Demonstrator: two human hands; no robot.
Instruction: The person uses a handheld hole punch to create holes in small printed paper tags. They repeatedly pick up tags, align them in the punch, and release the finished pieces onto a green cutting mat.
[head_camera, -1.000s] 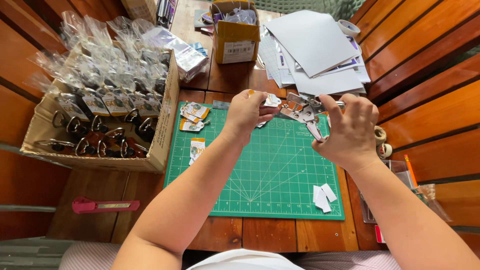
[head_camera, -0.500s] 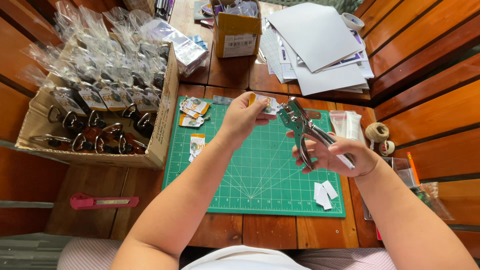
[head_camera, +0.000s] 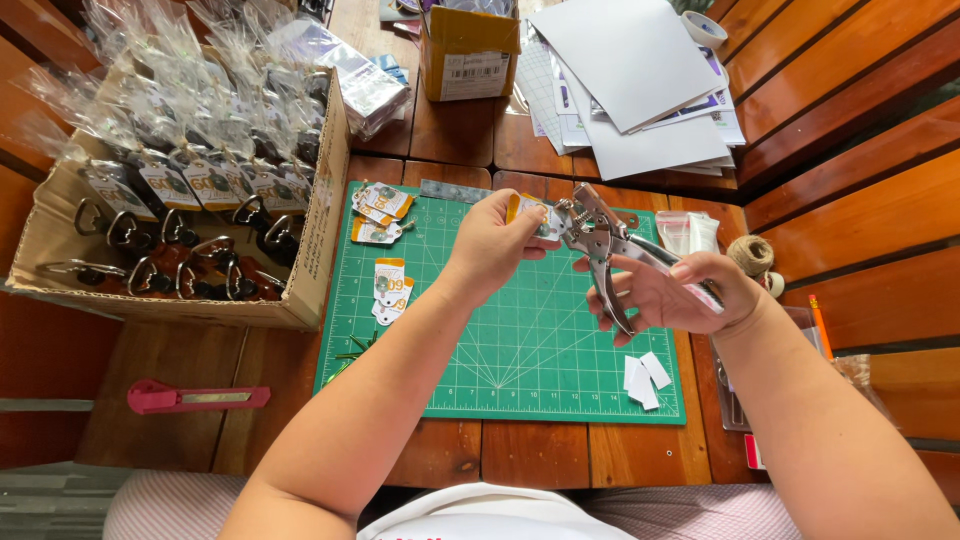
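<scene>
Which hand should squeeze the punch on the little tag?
Probably the right hand: it already grips the punch by its handles. The left hand pinches the tag at the punch's head.

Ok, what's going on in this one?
A person sits at a wooden table over a green cutting mat. The left hand holds a small yellow-and-white tag at the head of the metal punch pliers, which the right hand grips by the handles. More tags lie on the mat, and a cardboard box of wrapped items sits to the left.
</scene>
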